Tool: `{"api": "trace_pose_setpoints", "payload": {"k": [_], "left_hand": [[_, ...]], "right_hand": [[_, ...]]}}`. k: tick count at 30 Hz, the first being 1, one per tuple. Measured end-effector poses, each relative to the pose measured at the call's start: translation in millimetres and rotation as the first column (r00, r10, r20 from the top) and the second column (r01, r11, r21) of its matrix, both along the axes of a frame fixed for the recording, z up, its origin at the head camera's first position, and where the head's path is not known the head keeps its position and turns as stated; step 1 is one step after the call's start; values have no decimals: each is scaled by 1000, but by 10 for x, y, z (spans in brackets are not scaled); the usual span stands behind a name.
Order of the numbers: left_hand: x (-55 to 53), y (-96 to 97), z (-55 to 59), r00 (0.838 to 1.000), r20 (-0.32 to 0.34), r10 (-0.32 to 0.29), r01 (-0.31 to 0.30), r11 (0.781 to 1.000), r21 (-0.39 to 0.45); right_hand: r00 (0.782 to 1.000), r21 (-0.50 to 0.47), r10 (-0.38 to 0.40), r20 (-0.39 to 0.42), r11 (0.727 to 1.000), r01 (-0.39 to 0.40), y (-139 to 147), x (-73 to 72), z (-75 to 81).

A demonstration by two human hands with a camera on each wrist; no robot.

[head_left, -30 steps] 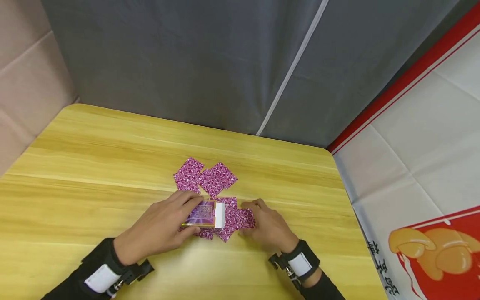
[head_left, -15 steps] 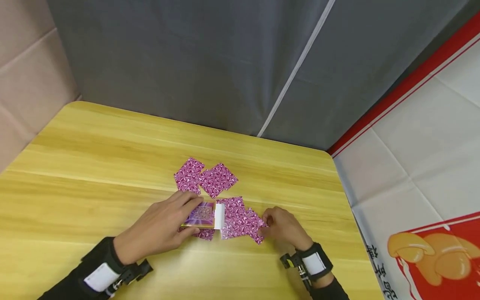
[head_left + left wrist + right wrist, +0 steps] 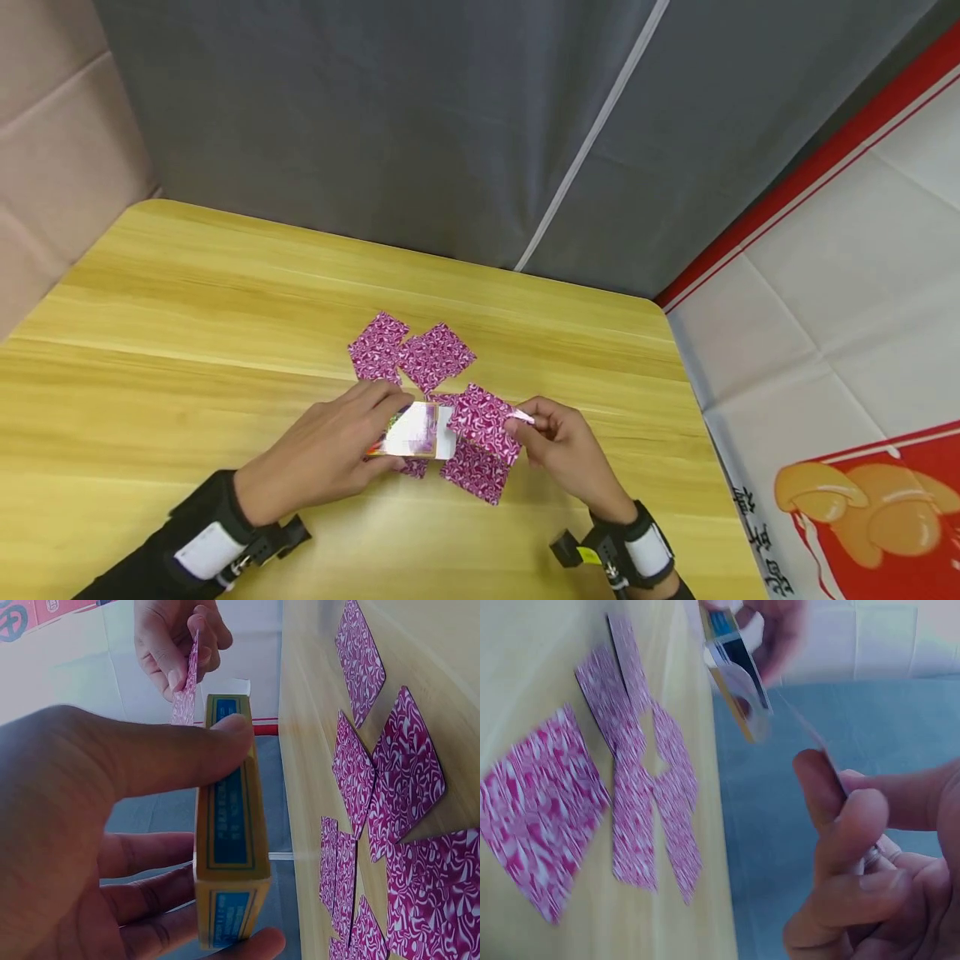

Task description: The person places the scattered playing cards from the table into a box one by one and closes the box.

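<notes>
A: Items held?

B: Left grip [image 3: 322,450]: clamped round the box [image 3: 412,433], white flap [image 3: 446,440] outward, above the counter [image 3: 225,292]. Right grip [image 3: 566,446]: pinching a patterned card [image 3: 482,415] near that flap. Handling advised: box steady, unsqueezed; card flat, unbent.

A: Markings?

B: Blue box panels [image 3: 231,825]: small characters, too blurred to read. Black characters [image 3: 759,536], far right: tilted, likewise unread. Brand: undetermined.
</notes>
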State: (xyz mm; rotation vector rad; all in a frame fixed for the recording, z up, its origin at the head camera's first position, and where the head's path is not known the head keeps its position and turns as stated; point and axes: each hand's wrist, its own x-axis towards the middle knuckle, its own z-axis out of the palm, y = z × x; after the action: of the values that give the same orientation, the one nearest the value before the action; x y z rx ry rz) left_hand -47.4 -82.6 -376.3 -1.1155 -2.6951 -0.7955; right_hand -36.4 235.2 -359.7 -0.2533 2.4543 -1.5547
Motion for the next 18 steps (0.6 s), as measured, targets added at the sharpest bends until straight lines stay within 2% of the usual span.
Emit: {"api": "trace_pose_setpoints", "payload": {"k": [5,12,18], "left_hand": [[9,23,17,1000,17,-6,6,1000,7],[14,42,33,999,2,-39,39,999,-17],[31,68,30,998,18,-62,62,998,-3]], "right_hand": [[999,-22,43,21,999,-43,-100,35,-60],[994,78,110,12,991,-110,-202,5,-111],[994,7,88,58,996,-88,-296,-14,-198]]}}
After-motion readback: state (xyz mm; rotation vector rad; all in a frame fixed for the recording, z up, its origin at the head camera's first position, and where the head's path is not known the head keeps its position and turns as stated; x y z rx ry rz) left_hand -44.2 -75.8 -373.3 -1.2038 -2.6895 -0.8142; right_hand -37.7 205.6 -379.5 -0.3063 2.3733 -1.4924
